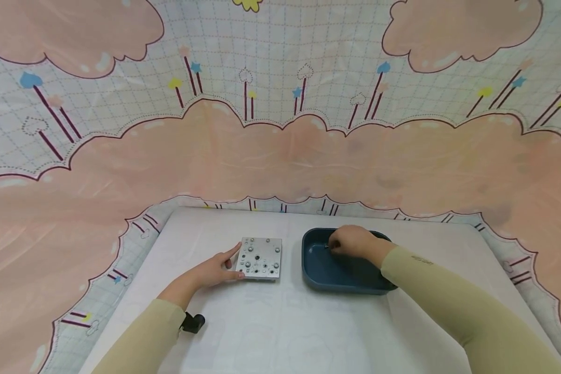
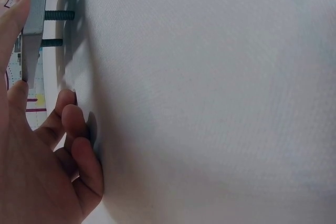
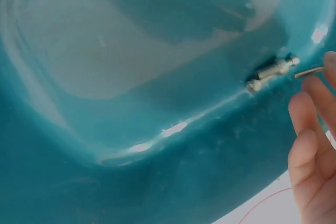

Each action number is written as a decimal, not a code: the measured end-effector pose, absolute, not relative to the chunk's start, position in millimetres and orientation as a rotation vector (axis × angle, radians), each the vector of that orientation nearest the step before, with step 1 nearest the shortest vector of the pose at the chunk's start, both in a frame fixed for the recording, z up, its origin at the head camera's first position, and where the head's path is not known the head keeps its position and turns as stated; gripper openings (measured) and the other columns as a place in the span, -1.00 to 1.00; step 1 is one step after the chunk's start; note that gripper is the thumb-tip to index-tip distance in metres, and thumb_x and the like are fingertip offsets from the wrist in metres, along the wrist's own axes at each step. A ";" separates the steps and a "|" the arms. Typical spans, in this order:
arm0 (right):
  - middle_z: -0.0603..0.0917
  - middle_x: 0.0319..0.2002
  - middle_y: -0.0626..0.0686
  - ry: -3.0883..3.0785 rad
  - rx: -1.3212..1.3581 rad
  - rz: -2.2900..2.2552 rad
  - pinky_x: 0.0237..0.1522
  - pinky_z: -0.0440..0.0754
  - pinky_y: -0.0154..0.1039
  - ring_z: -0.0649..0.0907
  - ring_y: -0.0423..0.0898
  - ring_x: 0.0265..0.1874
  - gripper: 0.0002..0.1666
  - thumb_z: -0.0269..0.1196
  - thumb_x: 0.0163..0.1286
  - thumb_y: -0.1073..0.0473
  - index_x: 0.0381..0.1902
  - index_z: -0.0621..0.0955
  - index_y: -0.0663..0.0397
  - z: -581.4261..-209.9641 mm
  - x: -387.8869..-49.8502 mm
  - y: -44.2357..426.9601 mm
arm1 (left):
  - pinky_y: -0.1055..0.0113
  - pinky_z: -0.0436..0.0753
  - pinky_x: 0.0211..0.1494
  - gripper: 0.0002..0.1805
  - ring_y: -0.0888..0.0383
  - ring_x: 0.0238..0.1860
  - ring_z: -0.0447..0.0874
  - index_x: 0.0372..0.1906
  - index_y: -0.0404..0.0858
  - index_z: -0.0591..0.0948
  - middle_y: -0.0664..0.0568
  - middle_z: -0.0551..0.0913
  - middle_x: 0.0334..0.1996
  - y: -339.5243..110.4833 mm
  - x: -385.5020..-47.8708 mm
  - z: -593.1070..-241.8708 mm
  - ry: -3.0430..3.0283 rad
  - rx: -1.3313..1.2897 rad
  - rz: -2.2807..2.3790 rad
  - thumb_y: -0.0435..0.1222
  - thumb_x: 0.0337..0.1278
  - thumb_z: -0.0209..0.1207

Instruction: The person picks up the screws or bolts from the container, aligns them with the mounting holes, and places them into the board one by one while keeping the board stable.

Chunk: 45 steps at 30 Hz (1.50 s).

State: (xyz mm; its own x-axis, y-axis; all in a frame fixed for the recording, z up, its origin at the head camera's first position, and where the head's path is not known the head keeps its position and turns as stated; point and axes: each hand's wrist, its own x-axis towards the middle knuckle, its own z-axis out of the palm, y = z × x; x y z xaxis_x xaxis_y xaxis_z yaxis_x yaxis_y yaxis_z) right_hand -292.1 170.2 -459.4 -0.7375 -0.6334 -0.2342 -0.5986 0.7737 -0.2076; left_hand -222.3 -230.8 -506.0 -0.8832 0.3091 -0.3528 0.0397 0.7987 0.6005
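Observation:
A square metal plate (image 1: 260, 254) with several screws and holes lies on the table. My left hand (image 1: 211, 271) touches its left side, index finger near the far corner and thumb at the near one. Threaded bolts (image 2: 60, 15) stick out from the plate's underside in the left wrist view. The other left fingers (image 2: 76, 121) bend near the tabletop. Inside a dark blue tray (image 1: 310, 278), my right hand (image 1: 354, 241) pinches a thin metal pin (image 3: 308, 72) between thumb and forefinger. Beside it, small metal fasteners (image 3: 270, 73) lie on the tray's bottom.
A white cloth covers the table (image 1: 280, 332). The tray stands right of the plate, with a gap between them. A patterned curtain (image 1: 280, 161) hangs behind the table and along both its sides. A black device (image 1: 193, 323) sits at the left wrist.

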 end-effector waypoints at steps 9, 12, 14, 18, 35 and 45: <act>0.70 -0.28 -0.15 2.676 -0.922 -0.377 -0.18 0.59 -0.21 0.60 -0.24 -0.35 -0.82 0.30 0.40 0.12 -0.10 0.75 0.00 -444.2 -290.7 161.0 | 0.21 0.33 -0.16 0.10 0.06 -0.26 0.34 0.60 -0.02 -0.01 -0.04 0.37 -0.13 -233.5 -221.8 -507.6 2.542 0.244 0.872 0.17 0.08 0.33; 0.69 -0.29 -0.17 2.667 -0.882 -0.457 -0.21 0.59 -0.23 0.59 -0.25 -0.38 -0.80 0.29 0.41 0.12 -0.08 0.74 0.01 -441.3 -290.3 155.8 | 0.21 0.34 -0.16 0.10 0.07 -0.27 0.34 0.60 -0.02 -0.02 -0.04 0.38 -0.13 -234.6 -222.0 -509.3 2.540 0.249 0.869 0.15 0.09 0.33; 0.69 -0.29 -0.17 2.662 -0.851 -0.506 -0.20 0.59 -0.23 0.59 -0.24 -0.37 -0.79 0.29 0.42 0.11 -0.06 0.74 0.01 -438.9 -289.7 150.7 | 0.21 0.34 -0.16 0.10 0.07 -0.27 0.34 0.60 -0.01 -0.01 -0.03 0.38 -0.14 -235.3 -222.1 -510.3 2.546 0.247 0.862 0.16 0.08 0.33; 0.69 -0.26 -0.15 2.674 -0.865 -0.583 -0.19 0.59 -0.19 0.60 -0.22 -0.35 -0.80 0.29 0.41 0.10 -0.08 0.74 -0.01 -435.3 -289.4 139.1 | 0.19 0.34 -0.16 0.09 0.06 -0.27 0.35 0.60 0.01 0.01 -0.03 0.38 -0.15 -235.5 -221.7 -510.6 2.559 0.227 0.861 0.16 0.06 0.35; 0.70 -0.23 -0.16 2.579 -0.818 -0.825 -0.33 0.59 -0.26 0.68 -0.11 -0.36 -0.84 0.27 0.44 0.08 -0.09 0.70 -0.08 -435.3 -288.6 52.9 | 0.17 0.35 -0.14 0.09 0.07 -0.25 0.36 0.60 0.07 0.01 -0.02 0.39 -0.15 -235.3 -221.9 -515.3 2.563 0.211 0.845 0.19 0.05 0.34; 0.67 -0.23 -0.13 2.555 -0.721 -0.918 -0.34 0.59 -0.28 0.69 -0.09 -0.34 -0.83 0.27 0.44 0.09 -0.08 0.70 -0.02 -442.6 -291.2 6.2 | 0.18 0.35 -0.15 0.09 0.07 -0.25 0.37 0.60 0.06 0.00 -0.03 0.39 -0.16 -232.9 -224.1 -509.2 2.551 0.231 0.848 0.19 0.05 0.34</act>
